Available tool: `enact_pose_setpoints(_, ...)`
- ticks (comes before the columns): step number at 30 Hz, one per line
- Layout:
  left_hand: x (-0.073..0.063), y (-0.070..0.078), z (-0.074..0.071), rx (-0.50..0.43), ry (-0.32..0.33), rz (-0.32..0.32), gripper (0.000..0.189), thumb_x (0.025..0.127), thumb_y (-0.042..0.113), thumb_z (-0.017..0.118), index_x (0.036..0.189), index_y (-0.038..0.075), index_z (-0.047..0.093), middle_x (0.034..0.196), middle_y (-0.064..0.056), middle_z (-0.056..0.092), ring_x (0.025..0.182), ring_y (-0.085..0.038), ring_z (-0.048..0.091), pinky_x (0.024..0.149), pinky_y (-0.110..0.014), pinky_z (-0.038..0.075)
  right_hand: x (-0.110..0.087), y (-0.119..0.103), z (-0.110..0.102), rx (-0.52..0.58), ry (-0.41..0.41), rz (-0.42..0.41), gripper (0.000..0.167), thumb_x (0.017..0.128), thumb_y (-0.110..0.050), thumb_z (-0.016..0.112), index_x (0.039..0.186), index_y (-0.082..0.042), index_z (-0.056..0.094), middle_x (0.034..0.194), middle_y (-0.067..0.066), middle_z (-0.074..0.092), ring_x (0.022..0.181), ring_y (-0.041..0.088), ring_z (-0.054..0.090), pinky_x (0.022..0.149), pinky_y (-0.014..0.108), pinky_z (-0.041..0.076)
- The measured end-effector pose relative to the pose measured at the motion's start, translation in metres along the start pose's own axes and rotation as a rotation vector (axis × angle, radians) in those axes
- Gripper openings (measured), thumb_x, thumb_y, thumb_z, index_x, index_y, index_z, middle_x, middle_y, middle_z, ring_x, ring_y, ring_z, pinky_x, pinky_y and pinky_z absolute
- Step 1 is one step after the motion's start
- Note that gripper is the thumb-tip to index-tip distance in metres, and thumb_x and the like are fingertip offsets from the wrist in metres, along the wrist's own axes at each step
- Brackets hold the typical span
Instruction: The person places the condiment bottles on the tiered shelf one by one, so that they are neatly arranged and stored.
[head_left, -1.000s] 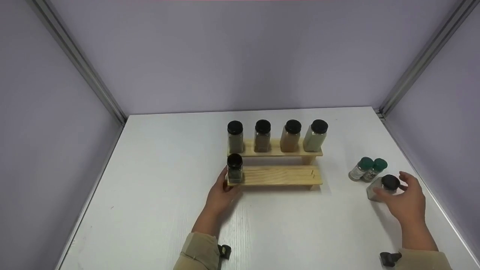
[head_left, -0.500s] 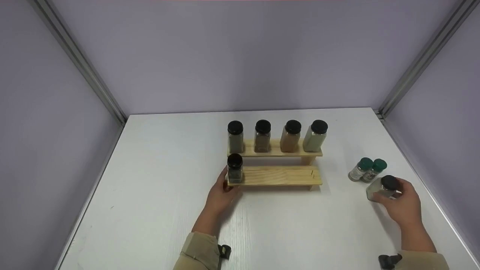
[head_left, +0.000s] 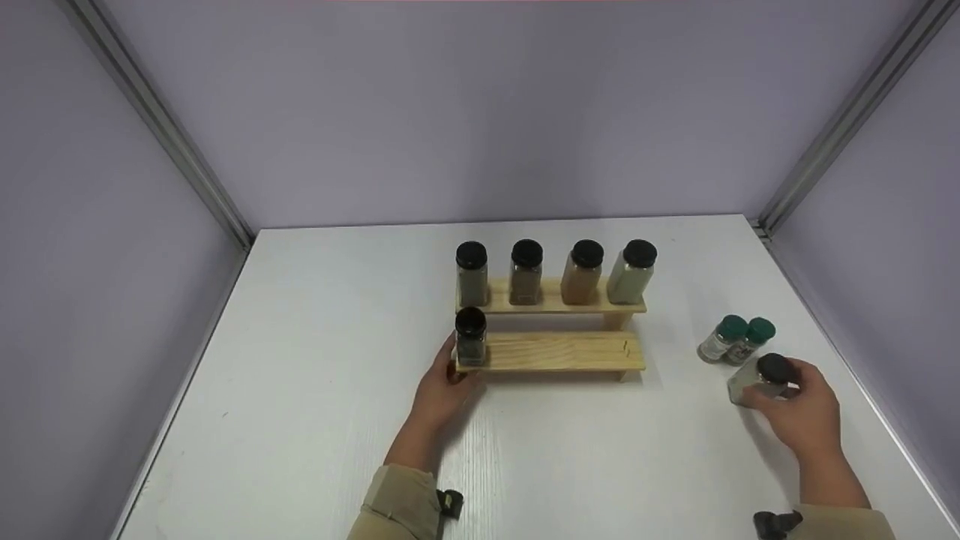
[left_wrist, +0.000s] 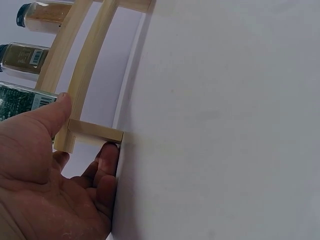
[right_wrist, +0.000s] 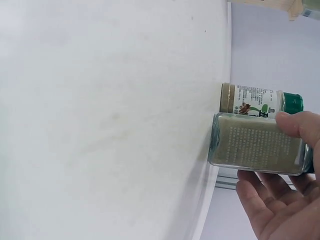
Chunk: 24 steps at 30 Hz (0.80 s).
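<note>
My right hand (head_left: 806,405) holds a square glass spice jar (right_wrist: 257,142) with a black lid, thumb on one side and fingers on the other. Greenish-grey powder shows through its printed glass. My left hand (head_left: 440,394) grips the front left corner of a two-step wooden rack (head_left: 559,351), its thumb on the shelf edge in the left wrist view (left_wrist: 62,105). Close above that hand, a black-lidded jar (head_left: 471,341) stands at the left end of the lower step. Several similar jars, such as an orange-brown one (head_left: 582,277), line the upper step.
Two smaller round spice bottles with green caps, a left one (head_left: 721,339) and a right one (head_left: 750,341), stand together just behind the jar in my right hand. The white table (head_left: 315,337) is bounded by pale walls at the back and sides.
My right fingers have closed in around the spice jar, and the jar has shifted slightly left and nearer to me. My left hand and the rack have stayed still.
</note>
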<state>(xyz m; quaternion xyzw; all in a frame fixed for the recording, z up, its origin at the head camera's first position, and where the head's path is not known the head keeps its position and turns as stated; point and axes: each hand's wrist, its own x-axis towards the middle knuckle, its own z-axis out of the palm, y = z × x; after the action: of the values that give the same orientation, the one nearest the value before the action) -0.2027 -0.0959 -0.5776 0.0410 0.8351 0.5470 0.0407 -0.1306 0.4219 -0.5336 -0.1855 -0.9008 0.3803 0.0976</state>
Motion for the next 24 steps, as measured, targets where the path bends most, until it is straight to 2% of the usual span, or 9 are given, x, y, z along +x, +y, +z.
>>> enact_pose_setpoints(3, 0.000, 0.000, 0.001, -0.005, 0.000, -0.001, 0.085, 0.100, 0.027, 0.076, 0.168, 0.009, 0.028, 0.127, -0.025, 0.068, 0.115, -0.036, 0.064, 0.101, -0.055, 0.050, -0.001, -0.001, 0.001, -0.007, -0.003, -0.003, 0.084, 0.089, -0.018, 0.087, 0.152, 0.013, 0.040, 0.147, 0.039, 0.048, 0.125, 0.051, 0.054, 0.085, 0.032, 0.043)
enact_pose_setpoints(8, -0.001, 0.000, 0.001, -0.038, -0.017, -0.016, 0.084, 0.102, 0.024, 0.073, 0.169, 0.010, 0.025, 0.134, -0.027, 0.065, 0.125, -0.040, 0.063, 0.106, -0.055, 0.048, -0.007, -0.010, 0.006, 0.020, -0.008, -0.047, 0.081, 0.087, -0.014, 0.088, 0.150, 0.012, 0.043, 0.144, 0.037, 0.052, 0.123, 0.050, 0.057, 0.077, 0.014, 0.042)
enact_pose_setpoints(11, -0.002, 0.000, 0.001, -0.048, -0.018, -0.017, 0.084, 0.103, 0.024, 0.072, 0.169, 0.010, 0.024, 0.137, -0.029, 0.063, 0.130, -0.041, 0.061, 0.109, -0.055, 0.047, -0.010, -0.020, 0.010, 0.038, 0.000, -0.080, 0.077, 0.088, -0.012, 0.087, 0.148, 0.011, 0.046, 0.142, 0.034, 0.055, 0.122, 0.047, 0.059, 0.076, 0.008, 0.040)
enact_pose_setpoints(17, -0.001, 0.000, 0.002, -0.061, -0.021, -0.011, 0.083, 0.102, 0.022, 0.072, 0.170, 0.011, 0.024, 0.136, -0.028, 0.064, 0.129, -0.041, 0.061, 0.108, -0.056, 0.047, -0.012, -0.048, 0.021, 0.067, 0.001, -0.150, 0.071, 0.089, -0.008, 0.086, 0.147, 0.008, 0.049, 0.138, 0.031, 0.058, 0.119, 0.042, 0.059, 0.079, 0.003, 0.040)
enact_pose_setpoints(24, -0.001, -0.001, 0.002, -0.048, -0.017, -0.004, 0.083, 0.102, 0.019, 0.072, 0.170, 0.011, 0.024, 0.133, -0.027, 0.066, 0.126, -0.040, 0.063, 0.108, -0.056, 0.047, -0.016, -0.086, 0.042, 0.102, -0.014, -0.194, 0.066, 0.087, -0.010, 0.088, 0.143, 0.004, 0.054, 0.135, 0.026, 0.061, 0.117, 0.038, 0.060, 0.083, 0.008, 0.045)
